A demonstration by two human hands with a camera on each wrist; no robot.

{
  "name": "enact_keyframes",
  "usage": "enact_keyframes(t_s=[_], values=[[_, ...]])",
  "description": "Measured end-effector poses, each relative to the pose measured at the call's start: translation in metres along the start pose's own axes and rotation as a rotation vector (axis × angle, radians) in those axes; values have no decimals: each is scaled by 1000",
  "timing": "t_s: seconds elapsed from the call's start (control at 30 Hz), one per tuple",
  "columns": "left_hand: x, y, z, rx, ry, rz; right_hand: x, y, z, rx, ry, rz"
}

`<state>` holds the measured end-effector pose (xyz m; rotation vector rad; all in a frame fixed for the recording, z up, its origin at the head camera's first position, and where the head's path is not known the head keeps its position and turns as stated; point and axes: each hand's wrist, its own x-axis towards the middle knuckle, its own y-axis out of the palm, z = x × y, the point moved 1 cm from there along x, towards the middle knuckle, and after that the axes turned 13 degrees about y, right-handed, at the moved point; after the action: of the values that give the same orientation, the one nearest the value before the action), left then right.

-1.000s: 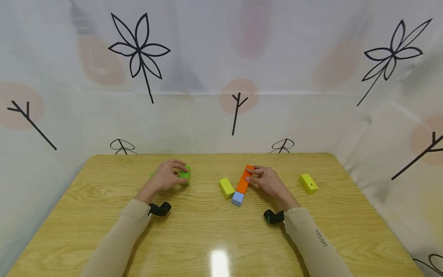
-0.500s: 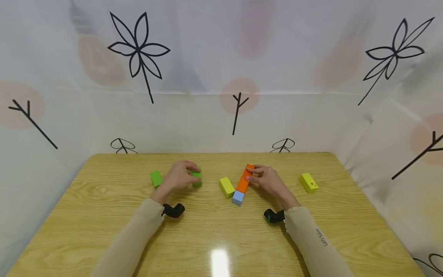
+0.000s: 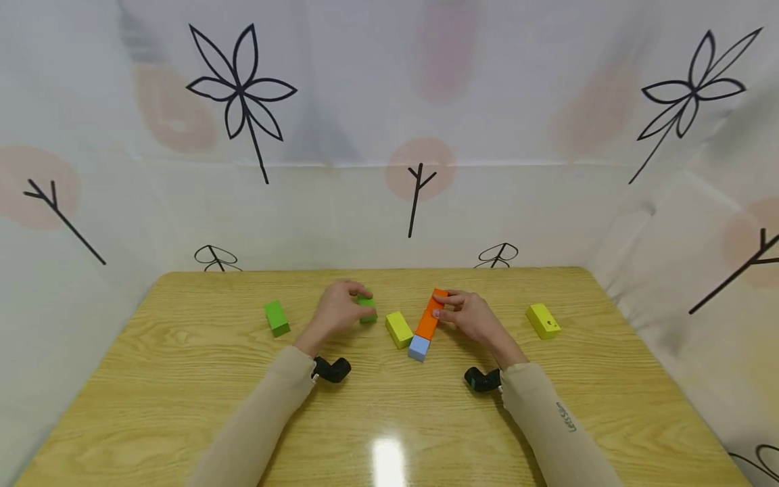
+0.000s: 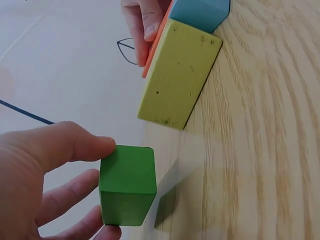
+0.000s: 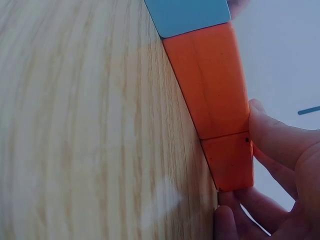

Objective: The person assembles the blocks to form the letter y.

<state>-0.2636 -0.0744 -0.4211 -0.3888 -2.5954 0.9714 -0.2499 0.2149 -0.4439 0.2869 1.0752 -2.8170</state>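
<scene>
Two orange blocks (image 3: 426, 327) run end to end from the blue block (image 3: 418, 348) toward the far edge of the table (image 3: 341, 419); I have the right hand (image 3: 475, 318) gripping them, thumb by their seam. My left hand (image 3: 337, 308) pinches a green block (image 4: 127, 172), left of the blue block and farther back; I cannot tell whether it touches wood. One yellow block (image 3: 398, 329) lies just left of the blue block; another yellow (image 3: 543, 321), well right, stops short of the right edge. Another green (image 3: 276, 318) lies well left
</scene>
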Motion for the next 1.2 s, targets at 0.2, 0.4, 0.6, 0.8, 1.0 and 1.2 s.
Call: enact_keyframes(t_s=[0.2,0.4,0.6,0.8,1.0,1.2], values=[[10,11,-6,14,-8,-31,0,-1,0,-2,0,1],[16,23,-10,1,-40,-42,-1,0,-1,-21,-1,-3],[20,29,-16,-5,-63,-35,-1,1,0,-27,0,-6],[20,29,-20,-41,-99,-21,-1,0,1,-19,-6,-2],[22,33,-18,-51,-101,-22,-2,-1,0,-21,5,-9],[21,36,-17,-79,-97,-22,-2,0,1,-18,1,-9]])
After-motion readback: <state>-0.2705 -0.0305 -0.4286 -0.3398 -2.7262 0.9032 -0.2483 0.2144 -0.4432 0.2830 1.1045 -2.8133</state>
